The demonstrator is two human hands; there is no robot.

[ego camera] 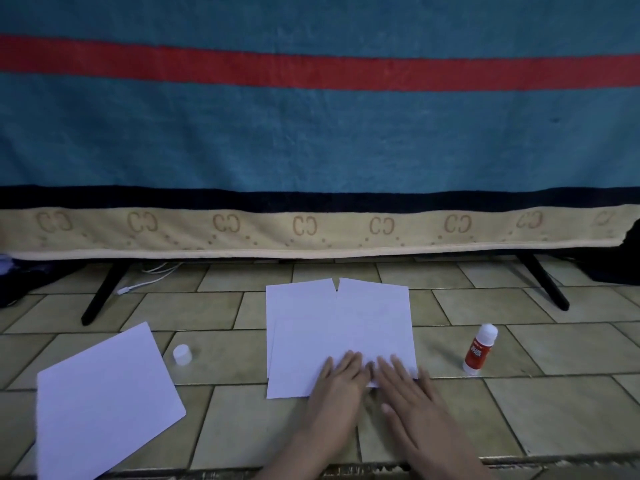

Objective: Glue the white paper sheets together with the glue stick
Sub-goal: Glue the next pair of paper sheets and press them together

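A loose white sheet [104, 403] is lying on the left, with the glue cap [182, 354] beside it. The left hand [337, 379] and right hand [405, 386] are pressing flat, fingers together, on the overlapping white paper sheets [341, 327]. The glue stick [480, 348] is standing open on the right.

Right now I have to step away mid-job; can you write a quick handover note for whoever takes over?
Left hand: flat, palm down, pressing the near edge of the overlapped sheets. Holds nothing.
Right hand: flat beside it, pressing the same edge. Holds nothing.
Things: two white sheets overlap at centre on the tiled floor. A third sheet lies apart at the left. The glue stick stands upright at the right, uncapped. Its cap sits left of the sheets.
Done: the two centre sheets appear joined and are being pressed.
Left: glue on the third sheet if wanted, then cap the stick.
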